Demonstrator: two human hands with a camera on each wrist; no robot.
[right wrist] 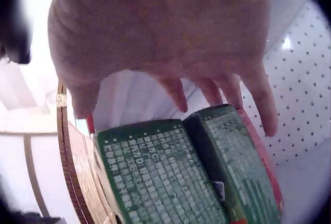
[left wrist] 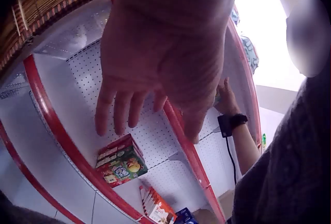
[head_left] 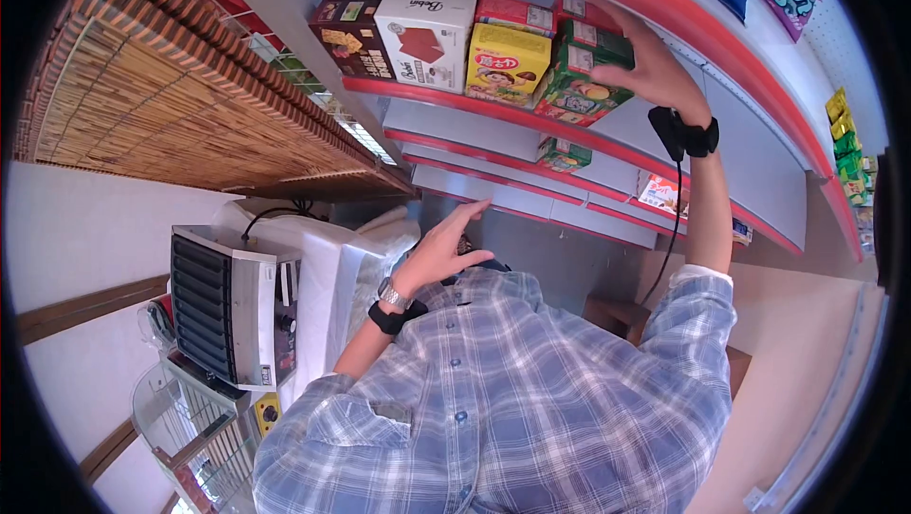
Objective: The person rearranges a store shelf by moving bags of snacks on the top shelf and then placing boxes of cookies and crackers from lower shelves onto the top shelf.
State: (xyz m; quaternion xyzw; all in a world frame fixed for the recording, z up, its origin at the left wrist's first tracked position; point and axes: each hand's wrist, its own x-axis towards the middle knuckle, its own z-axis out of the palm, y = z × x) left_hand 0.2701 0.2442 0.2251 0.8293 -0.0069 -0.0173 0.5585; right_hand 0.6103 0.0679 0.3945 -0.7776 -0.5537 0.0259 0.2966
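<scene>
On the upper shelf, my right hand (head_left: 655, 68) lies around the right side of green boxes (head_left: 579, 77), its fingers reaching toward their back. In the right wrist view, two green boxes (right wrist: 155, 172) stand side by side under the spread fingers of the right hand (right wrist: 170, 42); contact is unclear. Left of them are a yellow box (head_left: 506, 63), a white box (head_left: 424, 37) and dark brown boxes (head_left: 353, 37). My left hand (head_left: 443, 250) hangs in front of my chest, fingers extended, holding nothing; the left wrist view shows the same hand (left wrist: 165, 53) from its palm side.
Red-edged lower shelves (head_left: 474, 158) hold a green box (head_left: 565, 154) and a white-and-orange pack (head_left: 661, 193). Bagged snacks (head_left: 843, 134) hang at the right. A roller machine (head_left: 232, 305) stands at the left, below a bamboo blind (head_left: 190, 96). A black cable (head_left: 676, 239) hangs from my right wrist.
</scene>
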